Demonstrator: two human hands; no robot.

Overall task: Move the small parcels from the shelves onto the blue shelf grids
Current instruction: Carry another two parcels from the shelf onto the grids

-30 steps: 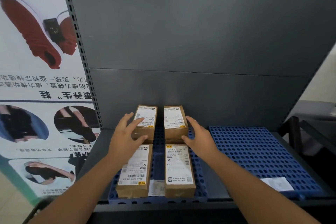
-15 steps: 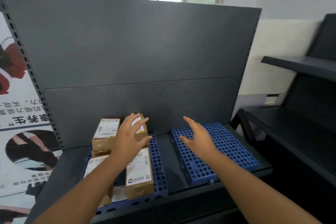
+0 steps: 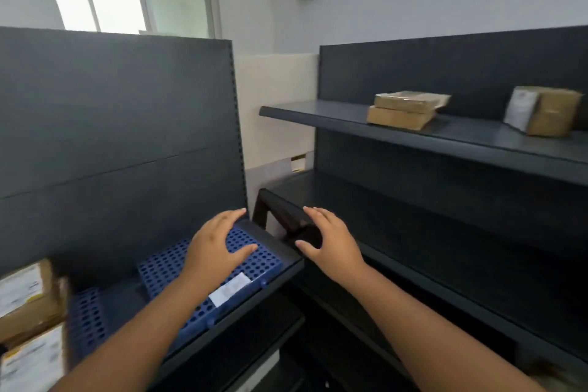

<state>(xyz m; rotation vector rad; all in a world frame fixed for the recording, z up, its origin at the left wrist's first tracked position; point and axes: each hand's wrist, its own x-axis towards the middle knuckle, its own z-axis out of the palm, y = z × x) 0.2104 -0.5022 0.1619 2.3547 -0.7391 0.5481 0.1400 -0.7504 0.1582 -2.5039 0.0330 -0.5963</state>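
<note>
My left hand (image 3: pixel 216 245) hovers open above a bare blue grid (image 3: pixel 165 267) on the dark shelf in front of me, holding nothing. My right hand (image 3: pixel 331 242) is open too, off the shelf's right end near the corner of the neighbouring rack. At the far left edge, brown parcels with white labels (image 3: pixel 25 296) sit on a second blue grid (image 3: pixel 89 318). On the upper shelf (image 3: pixel 461 137) of the right rack lie two flat stacked parcels (image 3: pixel 404 108) and a larger taped box (image 3: pixel 544 111).
A white paper slip (image 3: pixel 229 289) lies on the blue grid's front part. The right rack's lower shelf (image 3: pixel 366 197) is dark and bare. A tall dark back panel (image 3: pixel 121 137) rises behind the grids. A window (image 3: pixel 101 6) shows above it.
The view has swung right, from the grid with parcels to the right-hand rack. Both hands let go of the placed parcels and moved right, staying open and empty.
</note>
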